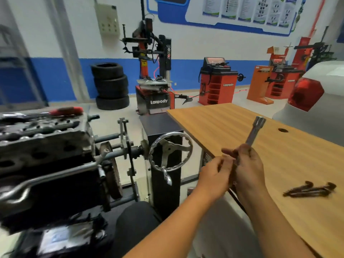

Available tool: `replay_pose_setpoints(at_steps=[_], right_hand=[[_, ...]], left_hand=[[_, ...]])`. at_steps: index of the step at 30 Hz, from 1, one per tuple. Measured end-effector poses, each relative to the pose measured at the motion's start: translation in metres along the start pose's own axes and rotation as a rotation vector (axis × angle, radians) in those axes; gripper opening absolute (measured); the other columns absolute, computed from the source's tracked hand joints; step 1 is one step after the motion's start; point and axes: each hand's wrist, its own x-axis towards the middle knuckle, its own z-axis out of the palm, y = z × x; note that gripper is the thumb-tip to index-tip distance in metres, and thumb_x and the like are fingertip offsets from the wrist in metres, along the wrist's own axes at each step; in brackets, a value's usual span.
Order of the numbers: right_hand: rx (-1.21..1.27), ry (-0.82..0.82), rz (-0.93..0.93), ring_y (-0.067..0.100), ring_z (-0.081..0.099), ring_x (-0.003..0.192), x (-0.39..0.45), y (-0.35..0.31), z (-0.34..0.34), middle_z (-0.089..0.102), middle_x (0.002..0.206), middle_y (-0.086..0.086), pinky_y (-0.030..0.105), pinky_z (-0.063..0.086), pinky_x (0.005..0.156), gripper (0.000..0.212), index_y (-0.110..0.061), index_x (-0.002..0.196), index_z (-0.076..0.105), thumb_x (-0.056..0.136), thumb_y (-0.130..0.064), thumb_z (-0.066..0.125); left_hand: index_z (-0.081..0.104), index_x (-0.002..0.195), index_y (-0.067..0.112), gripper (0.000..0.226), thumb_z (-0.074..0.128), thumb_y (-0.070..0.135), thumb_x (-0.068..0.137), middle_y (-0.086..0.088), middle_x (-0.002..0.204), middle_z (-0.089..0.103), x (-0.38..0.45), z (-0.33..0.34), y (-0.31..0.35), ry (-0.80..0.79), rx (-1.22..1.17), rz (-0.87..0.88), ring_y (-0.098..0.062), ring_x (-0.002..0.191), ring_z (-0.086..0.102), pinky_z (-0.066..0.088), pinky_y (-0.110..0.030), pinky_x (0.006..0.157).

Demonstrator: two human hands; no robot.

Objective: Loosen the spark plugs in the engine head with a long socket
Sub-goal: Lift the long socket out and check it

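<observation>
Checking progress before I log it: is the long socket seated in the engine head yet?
No. The right hand holds the long socket up over the wooden table, apart from the engine head.

Shiny bare-metal long socket (255,131), matt wood-grain tabletop (242,125), polished chrome handwheel (170,151), dull grimy cast-metal engine head (46,144)

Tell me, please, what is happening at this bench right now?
A person holds a long silver metal socket upright in the right hand, its wide end pointing up over the wooden table. The left hand works at the socket's lower end, though what its fingers grip is blurred. The dark engine head on its stand sits to the left, untouched. Some dark metal parts lie on the table.
</observation>
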Motion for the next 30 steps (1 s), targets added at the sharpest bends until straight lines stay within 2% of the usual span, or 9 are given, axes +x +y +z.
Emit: replay_pose_setpoints(at_steps=[4, 7, 10, 13, 16, 20, 22, 27, 30], right_hand=[[-0.020, -0.294, -0.019, 0.014, 0.075, 0.080, -0.047, 0.007, 0.127, 0.078, 0.083, 0.000, 0.037, 0.057, 0.075, 0.043, -0.030, 0.083, 0.079, 0.105, -0.052, 0.049], [-0.087, -0.540, -0.029, 0.011, 0.075, 0.079, -0.077, 0.007, 0.205, 0.078, 0.080, -0.003, 0.032, 0.056, 0.070, 0.045, -0.031, 0.081, 0.080, 0.107, -0.049, 0.047], [-0.171, -0.753, -0.171, 0.022, 0.073, 0.083, -0.101, 0.003, 0.270, 0.076, 0.083, 0.004, 0.049, 0.060, 0.075, 0.039, -0.022, 0.086, 0.076, 0.107, -0.041, 0.050], [-0.220, -0.726, -0.347, 0.007, 0.070, 0.082, -0.107, -0.007, 0.328, 0.073, 0.082, -0.008, 0.044, 0.060, 0.081, 0.017, -0.034, 0.087, 0.070, 0.102, -0.037, 0.061], [-0.404, -0.676, -0.540, 0.005, 0.067, 0.082, -0.100, -0.021, 0.386, 0.071, 0.088, -0.016, 0.040, 0.057, 0.078, 0.002, -0.035, 0.095, 0.066, 0.096, -0.037, 0.067], [-0.868, -0.816, -0.768, 0.025, 0.060, 0.120, -0.090, -0.025, 0.465, 0.065, 0.135, -0.002, 0.043, 0.051, 0.093, 0.042, -0.030, 0.135, 0.059, 0.097, -0.045, 0.063], [-1.076, -0.944, -0.787, 0.028, 0.058, 0.125, -0.092, -0.021, 0.497, 0.061, 0.141, 0.002, 0.046, 0.051, 0.099, 0.048, -0.027, 0.143, 0.056, 0.100, -0.048, 0.056], [-1.261, -0.999, -0.919, 0.026, 0.061, 0.097, -0.087, -0.004, 0.535, 0.068, 0.106, 0.001, 0.042, 0.055, 0.081, 0.028, -0.029, 0.103, 0.068, 0.099, -0.054, 0.057], [-1.400, -0.994, -0.991, 0.026, 0.061, 0.091, -0.088, 0.000, 0.545, 0.062, 0.097, -0.001, 0.042, 0.054, 0.076, 0.034, -0.029, 0.095, 0.063, 0.103, -0.057, 0.046]], left_hand=[[0.069, 0.105, 0.030, 0.031, 0.045, 0.049, 0.105, -0.001, 0.103, 0.076, -0.017, -0.115, 0.000, 0.165, -0.135, -0.018, -0.014, 0.093, 0.071, 0.058, -0.031, 0.080], [0.070, 0.105, 0.028, 0.039, 0.046, 0.059, 0.102, 0.005, 0.093, 0.077, -0.042, -0.202, -0.001, 0.395, -0.189, 0.058, -0.009, 0.086, 0.073, 0.057, -0.024, 0.074], [0.073, 0.097, 0.031, 0.036, 0.053, 0.061, 0.100, 0.004, 0.084, 0.075, -0.071, -0.276, 0.002, 0.562, -0.244, 0.158, -0.007, 0.076, 0.071, 0.055, -0.022, 0.067], [0.063, 0.075, 0.035, 0.038, 0.053, 0.066, 0.094, 0.011, 0.054, 0.047, -0.095, -0.344, 0.006, 0.720, -0.214, 0.189, -0.003, 0.042, 0.039, 0.033, -0.018, 0.040], [0.057, 0.077, 0.031, 0.040, 0.050, 0.066, 0.096, 0.005, 0.056, 0.034, -0.115, -0.411, 0.015, 0.843, -0.197, 0.240, -0.008, 0.042, 0.026, 0.024, -0.022, 0.036], [0.059, 0.077, 0.036, 0.037, 0.044, 0.055, 0.104, 0.005, 0.062, 0.044, -0.141, -0.491, 0.029, 0.968, -0.123, 0.253, -0.010, 0.050, 0.037, 0.034, -0.024, 0.045], [0.057, 0.083, 0.032, 0.035, 0.040, 0.046, 0.110, 0.005, 0.065, 0.048, -0.154, -0.528, 0.032, 1.041, -0.119, 0.276, -0.012, 0.053, 0.040, 0.036, -0.029, 0.050], [0.057, 0.094, 0.030, 0.028, 0.038, 0.040, 0.111, 0.006, 0.073, 0.058, -0.176, -0.591, 0.027, 1.129, -0.138, 0.327, -0.011, 0.064, 0.055, 0.051, -0.027, 0.060], [0.057, 0.100, 0.025, 0.022, 0.040, 0.031, 0.112, 0.003, 0.077, 0.063, -0.179, -0.606, 0.013, 1.091, -0.165, 0.326, -0.012, 0.070, 0.063, 0.055, -0.030, 0.070]])
